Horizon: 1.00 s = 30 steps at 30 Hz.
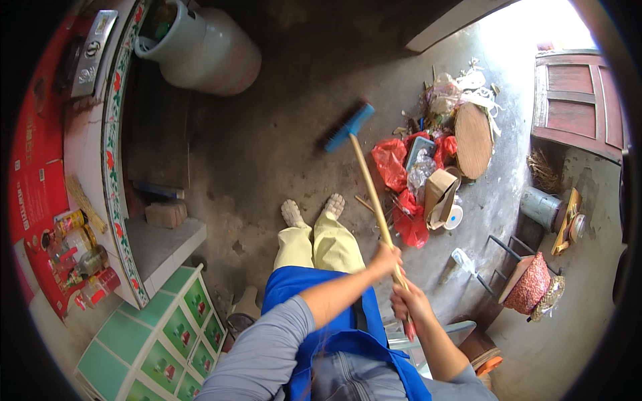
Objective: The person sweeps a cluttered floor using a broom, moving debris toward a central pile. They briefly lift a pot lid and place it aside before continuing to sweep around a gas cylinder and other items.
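Note:
Both my hands grip the wooden handle of a push broom that slants across the view. My left hand is closed around the handle in front of my apron. Lower down, close to the handle's red end, my right hand is wrapped around it. The broom's blue head with dark bristles is down at the concrete floor, ahead of my feet. Right of the broom lies a heap of rubbish with red plastic bags, a brown cardboard box and a round wooden board.
A gas cylinder stands by the tiled counter at left. Near it is a green drawer cabinet. On the right are a stool with a pink cushion, a metal canister and a wooden door.

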{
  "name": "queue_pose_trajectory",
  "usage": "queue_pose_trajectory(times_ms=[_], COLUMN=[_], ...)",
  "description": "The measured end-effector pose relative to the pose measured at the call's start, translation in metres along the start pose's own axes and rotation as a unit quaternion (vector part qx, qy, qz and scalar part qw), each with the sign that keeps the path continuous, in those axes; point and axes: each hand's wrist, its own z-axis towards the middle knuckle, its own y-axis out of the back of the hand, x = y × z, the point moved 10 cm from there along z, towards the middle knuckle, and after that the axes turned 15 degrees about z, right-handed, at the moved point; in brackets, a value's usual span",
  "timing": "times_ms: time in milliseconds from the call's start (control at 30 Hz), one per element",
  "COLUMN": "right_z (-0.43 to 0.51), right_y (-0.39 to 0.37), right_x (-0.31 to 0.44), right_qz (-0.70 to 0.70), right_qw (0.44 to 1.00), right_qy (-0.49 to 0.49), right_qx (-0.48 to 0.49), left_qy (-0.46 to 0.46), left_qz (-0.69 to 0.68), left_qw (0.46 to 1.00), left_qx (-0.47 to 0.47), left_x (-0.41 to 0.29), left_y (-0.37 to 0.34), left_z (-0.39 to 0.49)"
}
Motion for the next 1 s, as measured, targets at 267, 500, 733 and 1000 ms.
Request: queue_pose_trajectory(times_ms=[267, 500, 733, 1000], right_z=[-0.025, 0.127, 0.086, 0.079], right_y=[-0.073, -0.259, -0.213, -0.255], right_x=[0.011, 0.127, 0.189, 0.2], right_qz=[0.018, -0.115, -0.136, -0.037], right_qw=[0.999, 0.976, 0.99, 0.993], right_qy=[-0.004, -0.048, -0.027, 0.022], right_qx=[0.043, 0.181, 0.038, 0.109], left_qy=[-0.058, -0.074, -0.011, -0.101], left_qz=[-0.059, -0.087, -0.087, -0.011], left_qw=[0.994, 0.975, 0.983, 0.975], left_qx=[-0.075, -0.188, -0.161, -0.196], left_x=[-0.079, -0.229, -0.232, -0.316], left_y=[0.039, 0.237, 0.158, 0.173], left_z=[-0.059, 0.042, 0.082, 0.043])
